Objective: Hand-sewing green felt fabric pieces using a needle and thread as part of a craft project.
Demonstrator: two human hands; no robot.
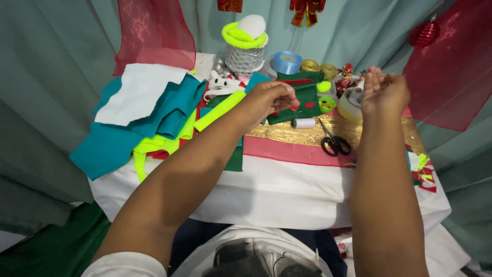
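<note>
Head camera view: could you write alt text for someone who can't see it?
Two bare hands, left and right, are raised over a craft table, seemingly stretching a thin thread between them. Below lie felt pieces, black scissors, a white thread spool and ribbon rolls.

Table [277,190] under white cloth. Teal and white felt sheets [138,113] piled at left, neon yellow strips [154,146] beneath. Black-handled scissors [334,143] on a gold band [302,134] (pink band just below). Blue ribbon roll [287,62] at back. White thread spool [304,123], probably, near scissors.
</note>
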